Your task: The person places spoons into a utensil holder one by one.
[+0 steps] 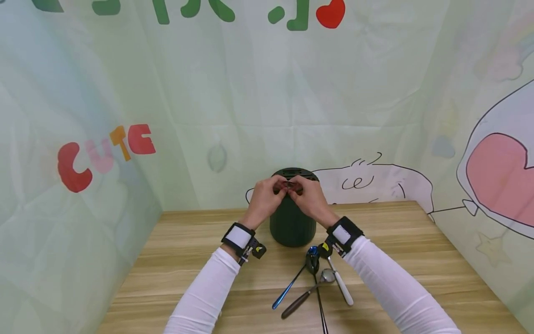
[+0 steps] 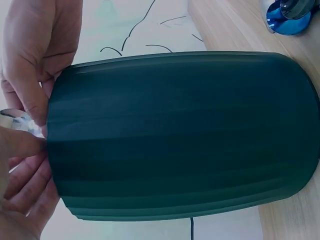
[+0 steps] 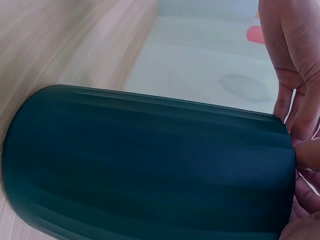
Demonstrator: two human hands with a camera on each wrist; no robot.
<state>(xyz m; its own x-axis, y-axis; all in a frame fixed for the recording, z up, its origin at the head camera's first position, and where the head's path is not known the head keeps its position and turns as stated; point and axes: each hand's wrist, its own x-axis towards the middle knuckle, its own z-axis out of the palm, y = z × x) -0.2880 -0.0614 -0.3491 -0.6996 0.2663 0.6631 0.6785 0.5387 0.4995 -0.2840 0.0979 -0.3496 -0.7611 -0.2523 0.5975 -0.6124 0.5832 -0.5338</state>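
Note:
A dark green ribbed utensil holder [image 1: 293,227] with a slotted top stands upright. My left hand [image 1: 264,197] and right hand [image 1: 309,197] meet at its upper rim, fingers bent and fingertips close together. Between the fingertips both hands pinch a shiny metal spoon [image 2: 21,121], whose rounded end shows in the left wrist view; the rest of it is hidden behind the fingers and holder. In the right wrist view the holder's side [image 3: 150,160] fills the middle, with fingers [image 3: 306,117] at its rim.
In front of the holder, several spoons overlap on the wooden table [image 1: 187,269]: a blue one [image 1: 288,290], a long black one [image 1: 319,297], one with a brown handle [image 1: 297,304] and one with a white handle [image 1: 343,286]. A printed cloth backdrop [image 1: 250,93] rises behind.

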